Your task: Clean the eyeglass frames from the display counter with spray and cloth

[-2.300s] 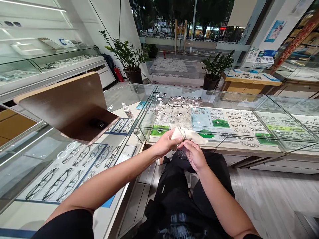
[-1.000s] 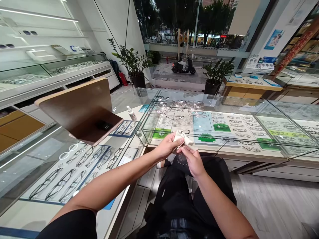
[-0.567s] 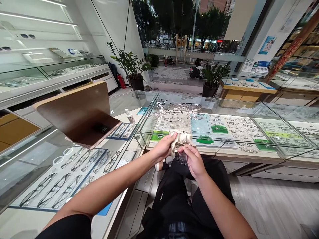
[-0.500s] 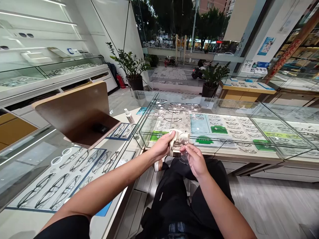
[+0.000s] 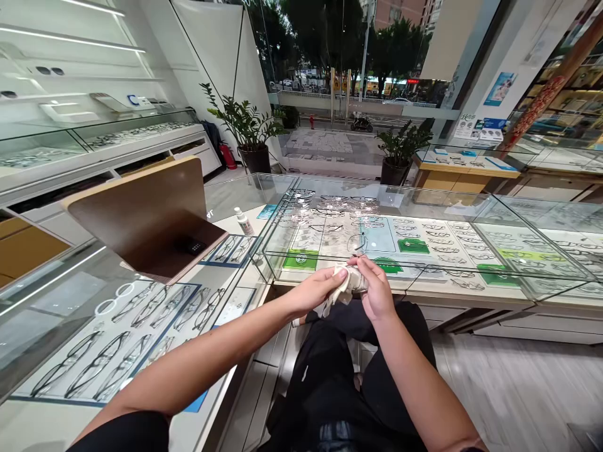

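Note:
Over my lap, at the front edge of the glass counter, both hands come together around a cream cloth [image 5: 347, 287]. My left hand [image 5: 321, 290] is closed on the cloth, thumb on top, with a loose fold hanging beneath. Pinched in my right hand [image 5: 378, 290] is a thin-rimmed pair of eyeglasses [image 5: 357, 243]. One clear lens sticks up past my fingertips; the other part is hidden by the cloth and fingers. The cloth also touches the right fingers.
Glass display counters [image 5: 424, 276] full of eyeglass frames stand ahead and to my left. On the left counter are a small white spray bottle [image 5: 244, 221] and a brown wooden stand [image 5: 146, 213] with a dark object in it. Potted plants [image 5: 254, 141] stand beyond.
The eyeglasses have turned: a lens that hung below my right hand now points up and away. The cloth has dropped slightly and bunched up between my hands, which are closer together.

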Demonstrator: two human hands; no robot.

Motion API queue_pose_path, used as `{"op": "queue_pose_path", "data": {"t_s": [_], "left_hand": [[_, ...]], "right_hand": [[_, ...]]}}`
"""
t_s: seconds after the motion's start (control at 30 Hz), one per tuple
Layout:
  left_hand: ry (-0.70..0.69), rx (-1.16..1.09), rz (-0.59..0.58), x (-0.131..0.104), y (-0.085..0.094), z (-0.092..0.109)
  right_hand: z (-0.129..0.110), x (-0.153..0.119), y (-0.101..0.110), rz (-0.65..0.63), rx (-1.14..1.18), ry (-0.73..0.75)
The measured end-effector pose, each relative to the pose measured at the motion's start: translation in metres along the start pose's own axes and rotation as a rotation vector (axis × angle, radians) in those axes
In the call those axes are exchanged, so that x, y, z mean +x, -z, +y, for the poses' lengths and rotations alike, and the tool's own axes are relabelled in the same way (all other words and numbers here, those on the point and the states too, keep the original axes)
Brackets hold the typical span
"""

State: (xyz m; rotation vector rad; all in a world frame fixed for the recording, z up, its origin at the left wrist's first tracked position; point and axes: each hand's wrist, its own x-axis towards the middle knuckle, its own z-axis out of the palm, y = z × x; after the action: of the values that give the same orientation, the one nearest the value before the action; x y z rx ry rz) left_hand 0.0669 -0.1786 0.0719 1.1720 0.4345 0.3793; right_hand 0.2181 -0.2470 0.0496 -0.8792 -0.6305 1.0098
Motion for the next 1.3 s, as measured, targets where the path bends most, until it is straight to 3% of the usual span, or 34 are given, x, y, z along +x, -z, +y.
{"op": "queue_pose_path", "data": {"t_s": [0.33,0.63,1.0,1.3], "left_hand": [[-0.068,-0.168,0.190,0.002,-0.011,-0.006],[-0.062,-0.124,0.105,0.001,-0.008,-0.004],[-0.161,0.101,0.226,0.001,-0.009,-0.006],[-0.148,0.098,0.118,0.005,-0.003,-0.014]], "right_hand": [[0.010,-0.008,-0.013,-0.012,-0.088,0.108],[0.008,-0.004,-0.010,0.039,0.012,-0.001],[0.009,-0.007,-0.011,0.038,0.026,-0.035],[0.007,-0.002,-0.002,0.071,0.102,-0.087]]}}
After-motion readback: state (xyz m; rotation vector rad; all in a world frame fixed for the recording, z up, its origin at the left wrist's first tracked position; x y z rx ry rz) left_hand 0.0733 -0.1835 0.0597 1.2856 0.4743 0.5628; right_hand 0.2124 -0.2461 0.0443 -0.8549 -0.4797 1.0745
